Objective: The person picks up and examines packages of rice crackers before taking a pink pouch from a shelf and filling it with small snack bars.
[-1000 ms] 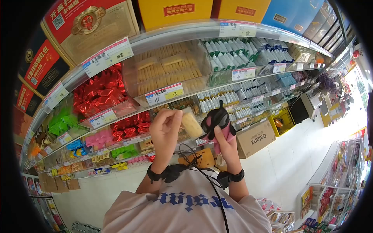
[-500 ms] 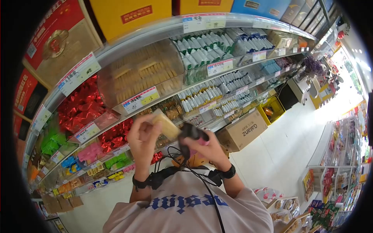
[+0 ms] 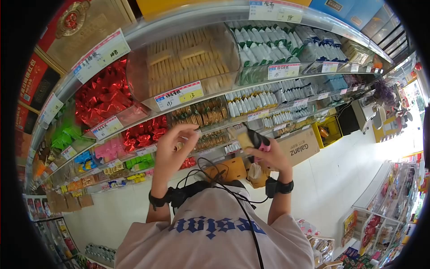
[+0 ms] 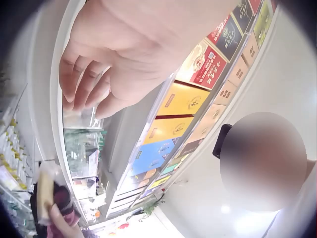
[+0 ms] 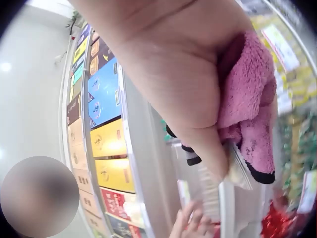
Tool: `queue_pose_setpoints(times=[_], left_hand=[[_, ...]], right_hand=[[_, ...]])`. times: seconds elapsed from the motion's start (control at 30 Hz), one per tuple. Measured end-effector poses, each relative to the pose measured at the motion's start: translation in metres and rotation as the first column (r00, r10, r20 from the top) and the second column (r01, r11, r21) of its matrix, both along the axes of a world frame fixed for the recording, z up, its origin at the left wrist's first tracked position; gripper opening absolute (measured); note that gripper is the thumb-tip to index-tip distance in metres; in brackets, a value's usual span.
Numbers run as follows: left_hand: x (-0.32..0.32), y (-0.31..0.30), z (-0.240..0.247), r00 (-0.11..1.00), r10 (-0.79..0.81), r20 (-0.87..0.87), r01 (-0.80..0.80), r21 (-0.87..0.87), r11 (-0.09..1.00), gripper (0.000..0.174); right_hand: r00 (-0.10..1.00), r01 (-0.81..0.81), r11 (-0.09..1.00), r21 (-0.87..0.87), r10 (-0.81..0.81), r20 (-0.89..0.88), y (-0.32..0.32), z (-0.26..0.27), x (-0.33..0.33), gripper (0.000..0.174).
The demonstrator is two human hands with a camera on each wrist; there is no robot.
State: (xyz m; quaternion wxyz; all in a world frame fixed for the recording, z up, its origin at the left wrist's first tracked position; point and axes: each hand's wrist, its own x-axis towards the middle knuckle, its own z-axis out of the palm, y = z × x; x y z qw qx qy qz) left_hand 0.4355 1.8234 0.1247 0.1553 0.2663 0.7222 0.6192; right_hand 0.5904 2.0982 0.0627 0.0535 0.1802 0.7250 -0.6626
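Note:
My left hand is raised in front of the shelves with its fingers loosely bent. In the left wrist view that hand holds nothing. To its right, my right hand grips a fluffy pink cloth with black trim. The same hand holds a pale yellow pastry in a clear wrapper against the cloth, with the thumb across it. In the left wrist view the wrapped pastry stands upright beside the cloth's dark part. My right fingers are mostly hidden behind the cloth.
A clear bin of wrapped pale biscuits is on the upper shelf, between red foil packets and green-white packets. Price tags line the shelf edges. A cardboard box and yellow crate stand at the right. Black cables hang at my chest.
The wrapped pastry has passed from my left hand to my right, which holds it with the cloth. My hands have moved apart, and the head view has shifted.

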Motion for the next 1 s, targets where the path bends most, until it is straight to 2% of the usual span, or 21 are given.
queue_pose_setpoints(times=[0.07,0.17,0.27,0.37,0.43,0.47,0.57,0.6,0.67,0.73,0.77,0.83,0.87,0.9,0.97,1.0], left_hand=[[0.000,-0.012,-0.006,0.998,0.025,0.055,-0.024,-0.019,1.000,0.021],[0.007,-0.021,-0.022,0.991,0.077,0.110,-0.073,-0.038,0.997,0.019],[0.014,-0.024,-0.026,0.988,0.110,0.111,-0.097,-0.117,0.988,0.017],[0.022,-0.029,-0.022,0.974,0.177,0.140,-0.157,-0.146,0.977,0.017],[0.025,-0.034,-0.022,0.969,0.226,0.096,-0.206,-0.179,0.962,0.016],[0.028,-0.038,-0.024,0.964,0.251,0.084,-0.232,-0.190,0.954,0.016],[0.031,-0.042,-0.017,0.957,0.289,0.036,-0.276,-0.201,0.940,0.015],[0.030,-0.043,-0.014,0.960,0.278,0.007,-0.271,-0.205,0.941,0.014],[0.027,-0.038,-0.004,0.966,0.255,-0.051,-0.260,-0.186,0.948,0.013],[0.019,-0.026,0.020,0.962,0.245,-0.123,-0.261,-0.136,0.956,0.013],[0.014,-0.019,0.032,0.964,0.217,-0.156,-0.232,-0.090,0.969,0.013],[0.004,-0.003,0.059,0.960,0.161,-0.230,-0.166,-0.004,0.986,0.014],[-0.003,0.006,0.075,0.936,0.106,-0.336,-0.111,0.005,0.994,0.014],[-0.012,0.015,0.088,0.897,0.051,-0.438,-0.054,0.005,0.999,0.013],[-0.028,0.036,0.105,0.889,0.036,-0.457,-0.017,0.045,0.999,0.016],[-0.042,0.048,0.112,0.879,0.023,-0.476,-0.008,0.034,0.999,0.019]], right_hand=[[0.999,0.036,0.999,-0.021,-0.036,0.018,0.024,-0.040,0.003,0.033],[0.961,0.099,0.987,-0.125,-0.062,0.269,0.050,-0.125,-0.010,0.027],[0.963,0.127,0.990,0.064,-0.138,0.233,0.065,-0.266,-0.037,0.032],[0.931,0.193,0.921,0.338,-0.281,0.234,0.052,-0.310,-0.077,0.039],[0.927,0.240,0.853,0.464,-0.344,0.152,0.056,-0.389,-0.099,0.043],[0.922,0.268,0.811,0.520,-0.373,0.105,0.049,-0.391,-0.109,0.045],[0.891,0.300,0.900,0.315,-0.383,0.245,0.035,-0.385,-0.115,0.049],[0.899,0.311,0.822,0.477,-0.417,0.131,0.033,-0.432,-0.116,0.038],[0.872,0.411,0.799,0.439,-0.485,0.066,0.030,-0.481,-0.114,0.036],[0.867,0.469,0.805,0.364,-0.498,-0.014,0.026,-0.448,-0.107,0.033],[0.856,0.462,0.879,0.119,-0.476,0.203,0.021,-0.392,-0.099,0.043],[0.883,0.427,0.895,0.130,-0.444,0.151,0.021,-0.382,-0.083,0.037],[0.911,0.397,0.913,-0.099,-0.378,0.163,0.023,-0.372,-0.072,0.032],[0.937,0.346,0.881,-0.323,-0.309,0.162,0.023,-0.357,-0.060,0.028],[0.922,0.386,0.838,-0.387,-0.368,0.121,0.017,-0.322,-0.044,0.020],[0.930,0.363,0.850,-0.383,-0.356,0.090,0.019,-0.308,-0.035,0.019]])
